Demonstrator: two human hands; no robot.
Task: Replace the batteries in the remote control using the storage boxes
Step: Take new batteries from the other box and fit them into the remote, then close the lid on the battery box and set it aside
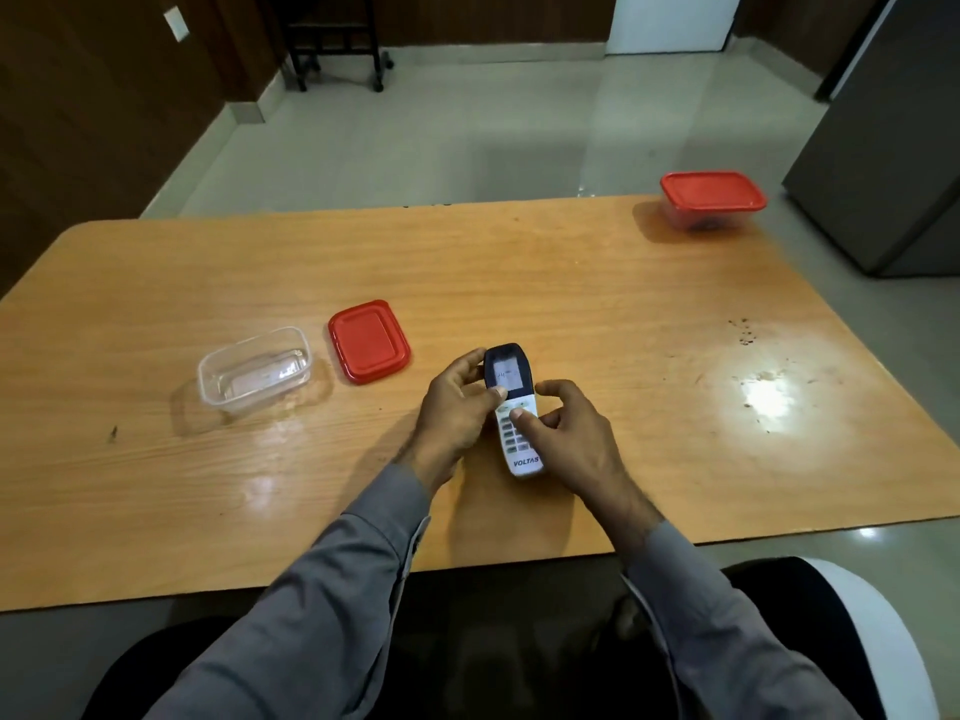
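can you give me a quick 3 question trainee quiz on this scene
1. True or false: both boxes on the table are closed.
2. What do the left hand and right hand hold between them?
3. Where does the loose lid lie? A) on the open box B) flat on the table beside it C) on the floor

Key
1. False: the near box is open and looks empty; only the far box has its lid on.
2. The remote, buttons and screen up.
3. B

A wooden table [156,314], a grey cabinet [893,148] and a dark trolley [332,39] beyond.
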